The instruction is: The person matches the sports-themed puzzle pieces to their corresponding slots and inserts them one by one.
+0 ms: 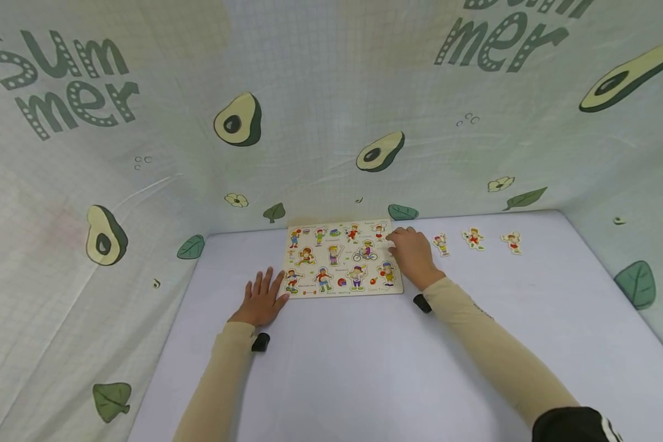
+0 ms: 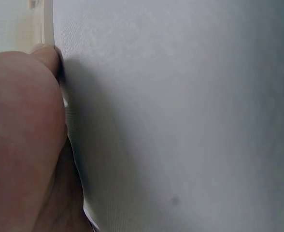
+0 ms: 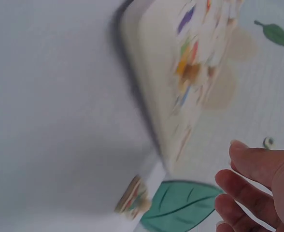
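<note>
A pale wooden puzzle board (image 1: 317, 245) with printed sports figures lies flat on the table. My left hand (image 1: 261, 302) rests palm down at its lower left, fingers spread and fingertips at the board's left edge. In the left wrist view, the thumb (image 2: 46, 57) touches the board's side. Over the board's upper right edge is my right hand (image 1: 414, 255), its fingers loosely bent. The right wrist view shows nothing between those fingers (image 3: 250, 162). To the right lie three loose figure pieces: one nearest the hand (image 1: 441, 244), a middle one (image 1: 473, 239) and a far one (image 1: 512, 242).
The white table (image 1: 331, 368) extends toward me and to both sides. Behind it hangs a pale cloth (image 1: 309, 178) printed with avocados, leaves and lettering, which also covers the sides. A black wrist device (image 1: 260, 342) sits by the left wrist, another (image 1: 422, 303) by the right.
</note>
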{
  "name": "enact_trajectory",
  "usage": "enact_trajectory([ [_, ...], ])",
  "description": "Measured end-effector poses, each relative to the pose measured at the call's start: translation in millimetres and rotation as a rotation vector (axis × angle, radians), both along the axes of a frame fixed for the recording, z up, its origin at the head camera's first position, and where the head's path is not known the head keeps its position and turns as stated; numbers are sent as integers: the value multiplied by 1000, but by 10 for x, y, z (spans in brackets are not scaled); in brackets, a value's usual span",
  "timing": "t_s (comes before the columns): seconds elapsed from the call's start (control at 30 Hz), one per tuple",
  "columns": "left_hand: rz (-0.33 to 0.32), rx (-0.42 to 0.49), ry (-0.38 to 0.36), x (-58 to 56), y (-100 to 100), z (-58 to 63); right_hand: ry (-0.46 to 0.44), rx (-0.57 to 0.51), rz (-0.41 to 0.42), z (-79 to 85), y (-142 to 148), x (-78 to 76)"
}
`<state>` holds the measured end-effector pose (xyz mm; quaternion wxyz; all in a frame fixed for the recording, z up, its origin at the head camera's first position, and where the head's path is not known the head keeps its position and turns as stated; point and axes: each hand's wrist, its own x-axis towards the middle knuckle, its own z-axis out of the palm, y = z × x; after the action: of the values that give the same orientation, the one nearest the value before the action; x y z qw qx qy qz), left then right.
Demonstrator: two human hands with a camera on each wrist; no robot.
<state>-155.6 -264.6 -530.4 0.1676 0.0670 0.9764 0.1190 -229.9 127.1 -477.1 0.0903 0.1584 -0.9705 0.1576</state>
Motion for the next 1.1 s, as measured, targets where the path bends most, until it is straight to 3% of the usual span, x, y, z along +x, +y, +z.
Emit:
enact_trajectory([
  [0.43,-5,-15,5,12,2,2,-29,3,-75,-153,438,-77],
  [0.67,-7,-5,8,20,-3,6,-67,3,-80,-183,487,-83],
  [1.1,-1,-9,-1,23,14,37,-51,34,-58,-212,478,-98],
])
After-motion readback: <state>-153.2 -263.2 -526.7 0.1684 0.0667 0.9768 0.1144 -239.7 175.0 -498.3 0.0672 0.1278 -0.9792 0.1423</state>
